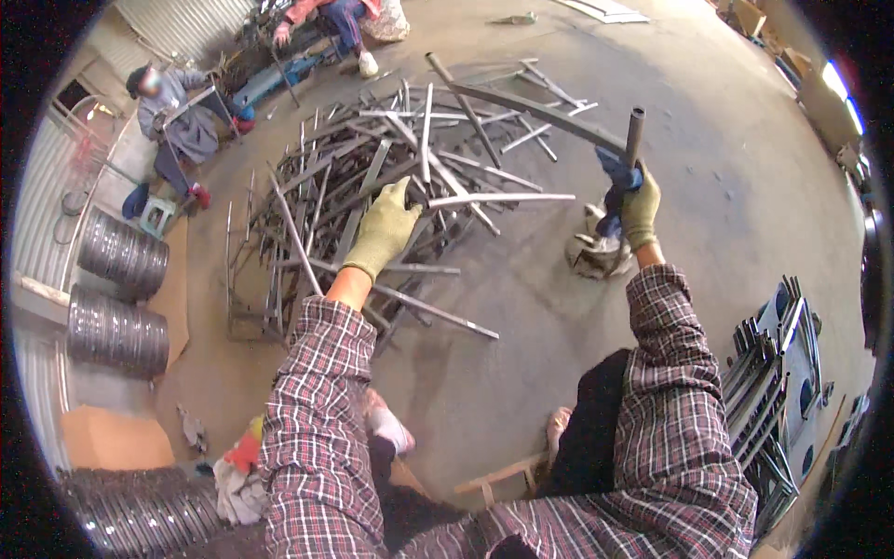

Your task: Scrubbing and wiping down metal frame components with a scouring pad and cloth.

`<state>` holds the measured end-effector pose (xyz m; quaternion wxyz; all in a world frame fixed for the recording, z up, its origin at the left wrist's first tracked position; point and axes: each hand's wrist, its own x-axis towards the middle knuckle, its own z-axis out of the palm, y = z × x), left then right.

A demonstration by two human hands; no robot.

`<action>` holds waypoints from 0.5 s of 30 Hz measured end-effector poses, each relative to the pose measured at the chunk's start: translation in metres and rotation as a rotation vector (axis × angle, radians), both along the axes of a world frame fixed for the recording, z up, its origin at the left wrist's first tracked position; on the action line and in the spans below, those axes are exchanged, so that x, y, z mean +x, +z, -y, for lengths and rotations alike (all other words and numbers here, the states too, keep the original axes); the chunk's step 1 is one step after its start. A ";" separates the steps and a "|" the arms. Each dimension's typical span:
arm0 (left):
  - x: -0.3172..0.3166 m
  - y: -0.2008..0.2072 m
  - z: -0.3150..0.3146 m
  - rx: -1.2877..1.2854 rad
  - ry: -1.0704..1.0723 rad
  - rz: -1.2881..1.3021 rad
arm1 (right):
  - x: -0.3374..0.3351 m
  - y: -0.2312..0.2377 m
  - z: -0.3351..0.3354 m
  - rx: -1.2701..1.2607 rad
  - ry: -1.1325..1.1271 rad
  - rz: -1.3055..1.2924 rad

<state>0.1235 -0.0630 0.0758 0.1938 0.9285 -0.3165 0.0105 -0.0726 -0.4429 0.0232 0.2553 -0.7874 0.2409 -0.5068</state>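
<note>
My left hand (pixel 385 226), in a yellow-green glove, reaches to the near edge of a big pile of metal tubes (pixel 326 177). Its thumb and forefinger curve round the dark end of a tube; the rest of that piece blends into the pile. Raised on the right, my right hand (pixel 641 210), gloved alike, is closed round a short upright of a metal tube frame (pixel 549 114). The frame's long bar runs up and left over the pile to a second, slanting leg. A blue cloth (pixel 618 172) is bunched against the upright beside my fingers.
A pale, dark-stained rag (pixel 596 253) appears below my right hand. Stacked metal parts (pixel 764 391) stand at right. Coiled black bundles (pixel 121 252) line the left side. One person (pixel 191 116) sits at far left handling a frame; another (pixel 345 19) sits at the back.
</note>
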 end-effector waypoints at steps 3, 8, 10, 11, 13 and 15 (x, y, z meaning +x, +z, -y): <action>-0.027 0.001 -0.041 -0.113 0.007 -0.032 | -0.030 0.070 -0.021 0.044 0.237 0.118; -0.048 0.045 -0.105 -0.366 0.195 -0.007 | -0.085 0.174 -0.027 -0.119 0.195 0.063; -0.069 0.051 -0.124 -0.517 0.122 0.138 | -0.109 0.197 -0.026 -0.221 0.255 0.096; -0.091 0.064 -0.124 -0.537 0.126 0.165 | -0.125 0.207 -0.031 -0.387 0.200 0.056; -0.066 0.041 -0.189 -0.509 0.152 0.344 | -0.132 0.238 -0.062 -0.699 0.240 0.155; -0.043 0.013 -0.251 -0.412 0.135 0.671 | -0.144 0.243 -0.016 -1.217 0.050 -0.173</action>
